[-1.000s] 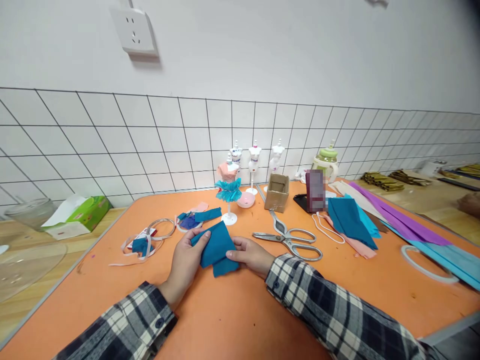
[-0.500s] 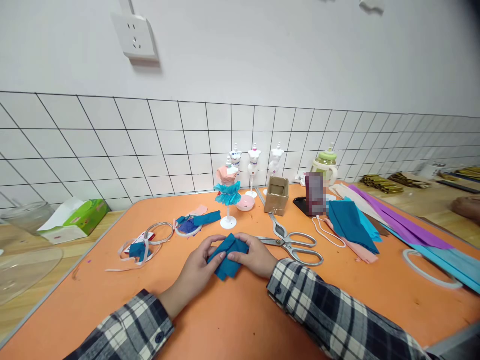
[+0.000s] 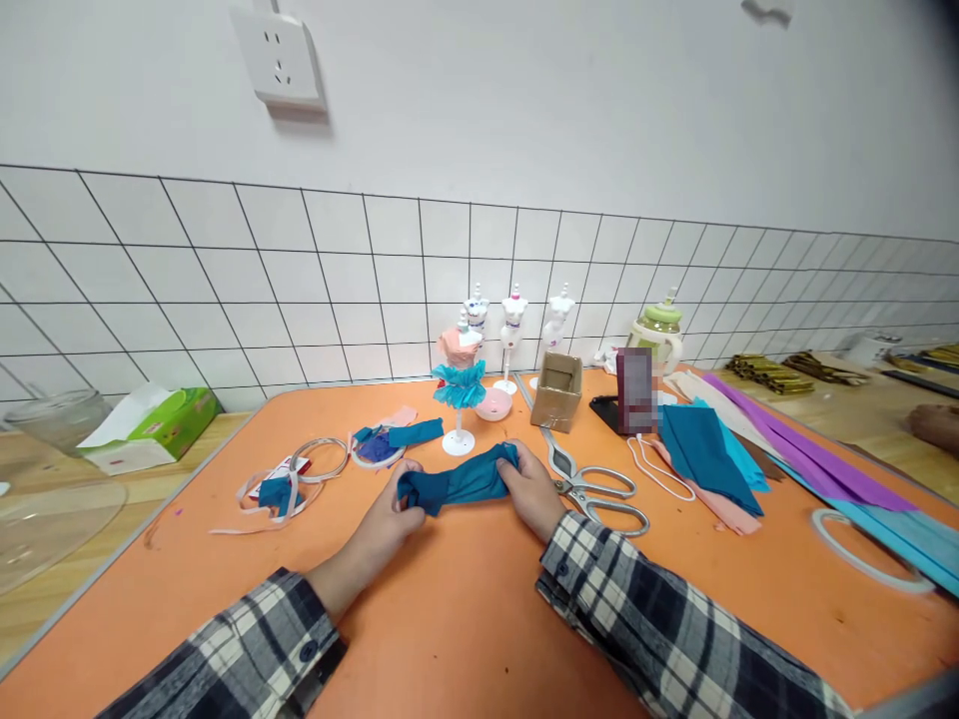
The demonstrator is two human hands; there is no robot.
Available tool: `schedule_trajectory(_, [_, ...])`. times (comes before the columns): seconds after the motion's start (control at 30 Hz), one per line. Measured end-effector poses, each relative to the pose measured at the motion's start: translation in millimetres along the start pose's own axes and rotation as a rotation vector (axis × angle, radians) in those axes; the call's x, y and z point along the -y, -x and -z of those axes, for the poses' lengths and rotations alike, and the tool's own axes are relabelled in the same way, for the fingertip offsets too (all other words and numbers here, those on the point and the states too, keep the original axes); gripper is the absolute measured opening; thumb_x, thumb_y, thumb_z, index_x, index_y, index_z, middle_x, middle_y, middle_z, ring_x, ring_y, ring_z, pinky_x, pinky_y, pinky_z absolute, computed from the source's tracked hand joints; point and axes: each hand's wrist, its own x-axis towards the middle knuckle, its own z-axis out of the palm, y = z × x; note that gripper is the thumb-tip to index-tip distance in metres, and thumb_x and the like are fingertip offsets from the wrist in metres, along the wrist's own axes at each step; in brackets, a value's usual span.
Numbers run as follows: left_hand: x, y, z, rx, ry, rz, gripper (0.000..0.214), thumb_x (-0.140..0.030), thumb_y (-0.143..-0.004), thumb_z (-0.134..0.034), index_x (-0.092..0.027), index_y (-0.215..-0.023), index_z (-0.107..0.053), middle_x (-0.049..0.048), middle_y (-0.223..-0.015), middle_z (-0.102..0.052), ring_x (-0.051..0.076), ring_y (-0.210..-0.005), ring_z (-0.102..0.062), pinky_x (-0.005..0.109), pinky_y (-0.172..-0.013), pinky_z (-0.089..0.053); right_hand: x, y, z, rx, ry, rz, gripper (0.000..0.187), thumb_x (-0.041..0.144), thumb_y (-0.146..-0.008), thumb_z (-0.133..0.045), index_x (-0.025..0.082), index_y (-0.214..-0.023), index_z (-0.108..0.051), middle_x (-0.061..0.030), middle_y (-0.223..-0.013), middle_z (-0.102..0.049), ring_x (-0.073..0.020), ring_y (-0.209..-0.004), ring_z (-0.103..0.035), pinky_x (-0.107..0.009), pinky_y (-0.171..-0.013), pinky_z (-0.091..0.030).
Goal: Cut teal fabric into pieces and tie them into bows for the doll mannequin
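Observation:
A strip of teal fabric point(image 3: 472, 480) is stretched between my two hands, low over the front of the orange table point(image 3: 450, 619). My left hand point(image 3: 394, 514) pinches its left end, where the cloth is bunched. The other end is gripped by my right hand point(image 3: 530, 487), thumb toward me. Just behind the cloth stands a small dress form point(image 3: 460, 384) wearing a pink top and a ruffled turquoise skirt. Large metal scissors point(image 3: 591, 489) lie right beside my right hand, their blades pointing away.
Behind are a pink bowl point(image 3: 493, 403), white mannequins point(image 3: 513, 320), a cardboard box point(image 3: 556, 394), a phone point(image 3: 635, 389) and a green-lidded bottle point(image 3: 659, 330). Fabric pieces point(image 3: 708, 454) lie right; ribbon and hoops point(image 3: 319, 461) left, near a tissue pack point(image 3: 161, 429).
The teal fabric, bunched and folded between my hands before, is now drawn out sideways. My hands have moved apart, each keeping hold of one end. The view has shifted slightly.

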Motion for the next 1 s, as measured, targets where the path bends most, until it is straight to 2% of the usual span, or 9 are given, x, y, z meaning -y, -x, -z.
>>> schedule_trajectory(0.17, [-10, 3, -3.2, -0.048, -0.118, 0.037, 0.033, -0.043, -0.075, -0.071, -0.02, -0.07, -0.048, -0.0036, -0.068, -0.049, 0.015, -0.067, -0.047, 0.026, -0.062, -0.037, 4, 2, 4, 0.026, 0.037, 0.079, 0.018, 0.031, -0.085, -0.05, 0.019, -0.096, -0.059, -0.0011, -0.086, -0.062, -0.0181, -0.084, -0.058, -0.031, -0.077, -0.047])
schedule_trajectory(0.3, [-6, -3, 0.5, -0.164, 0.115, 0.107, 0.036, -0.046, -0.075, -0.074, -0.02, -0.095, -0.06, 0.0004, -0.082, -0.063, 0.018, -0.077, -0.058, 0.025, -0.066, -0.045, 2, -1, 9, 0.011, -0.087, -0.01, 0.021, 0.036, -0.083, -0.055, 0.021, -0.096, -0.058, 0.0001, -0.078, -0.057, -0.0157, -0.067, -0.056, -0.027, -0.057, -0.049])
schedule_trajectory(0.47, [-5, -3, -1.2, -0.067, 0.448, 0.319, 0.044, -0.047, -0.073, -0.076, -0.021, -0.106, -0.06, 0.002, -0.081, -0.068, 0.016, -0.06, -0.061, 0.024, -0.049, -0.046, 4, -3, 11, 0.027, -0.201, -0.118, 0.021, 0.04, -0.082, -0.056, 0.022, -0.093, -0.054, 0.0026, -0.071, -0.054, -0.0133, -0.053, -0.055, -0.027, -0.045, -0.05])
schedule_trajectory(0.6, [-13, 0, -4.0, -0.07, 0.34, 0.255, 0.049, -0.038, -0.065, -0.085, -0.018, -0.104, -0.063, 0.006, -0.092, -0.072, 0.021, -0.078, -0.067, 0.026, -0.064, -0.053, 9, -3, 12, 0.026, -0.118, -0.138, 0.027, 0.042, -0.081, -0.058, 0.023, -0.099, -0.054, 0.0016, -0.076, -0.058, -0.0129, -0.048, -0.055, -0.028, -0.042, -0.049])
schedule_trajectory(0.7, [-16, 0, -1.5, -0.115, 0.338, 0.295, 0.047, -0.036, -0.068, -0.083, -0.018, -0.106, -0.063, 0.0063, -0.093, -0.072, 0.02, -0.075, -0.068, 0.027, -0.065, -0.056, 12, -11, 24, 0.025, -0.013, -0.154, 0.036, 0.044, -0.08, -0.059, 0.023, -0.108, -0.053, -0.0018, -0.087, -0.061, -0.0145, -0.058, -0.059, -0.028, -0.049, -0.051])
schedule_trajectory(0.8, [-16, -2, 3.6, -0.161, 0.41, 0.409, 0.034, -0.034, -0.074, -0.078, -0.018, -0.1, -0.063, 0.0034, -0.08, -0.069, 0.015, -0.061, -0.064, 0.025, -0.053, -0.055, 18, -21, 54, 0.048, 0.134, -0.136, 0.049, 0.045, -0.081, -0.058, 0.022, -0.123, -0.048, -0.0071, -0.108, -0.062, -0.0165, -0.081, -0.063, -0.03, -0.069, -0.052])
schedule_trajectory(0.87, [-16, -4, 5.9, -0.196, 0.424, 0.454, 0.027, -0.029, -0.076, -0.076, -0.018, -0.096, -0.062, 0.0009, -0.071, -0.066, 0.013, -0.053, -0.061, 0.024, -0.05, -0.055, 23, -25, 79, 0.001, 0.443, -0.11, 0.041, 0.046, -0.086, -0.051, 0.018, -0.117, -0.054, -0.009, -0.106, -0.062, -0.0186, -0.091, -0.061, -0.031, -0.079, -0.048])
schedule_trajectory(0.93, [-16, -5, 6.5, -0.202, 0.436, 0.473, 0.023, -0.025, -0.078, -0.074, -0.018, -0.096, -0.061, 0.0, -0.066, -0.065, 0.012, -0.049, -0.059, 0.023, -0.048, -0.055, 29, -22, 103, 0.205, 0.782, -0.158, 0.036, 0.04, -0.084, -0.055, 0.016, -0.11, -0.061, -0.0089, -0.095, -0.063, -0.0214, -0.087, -0.06, -0.033, -0.078, -0.045])
schedule_trajectory(1.0, [-15, -5, 5.8, -0.184, 0.44, 0.469, 0.024, -0.022, -0.077, -0.075, -0.017, -0.096, -0.061, 0.0005, -0.065, -0.065, 0.012, -0.048, -0.059, 0.021, -0.047, -0.054, 32, -14, 120, 0.411, 1.005, -0.217, 0.048, 0.032, -0.077, -0.064, 0.02, -0.123, -0.06, -0.011, -0.105, -0.06, -0.0246, -0.095, -0.059, -0.032, -0.079, -0.043])
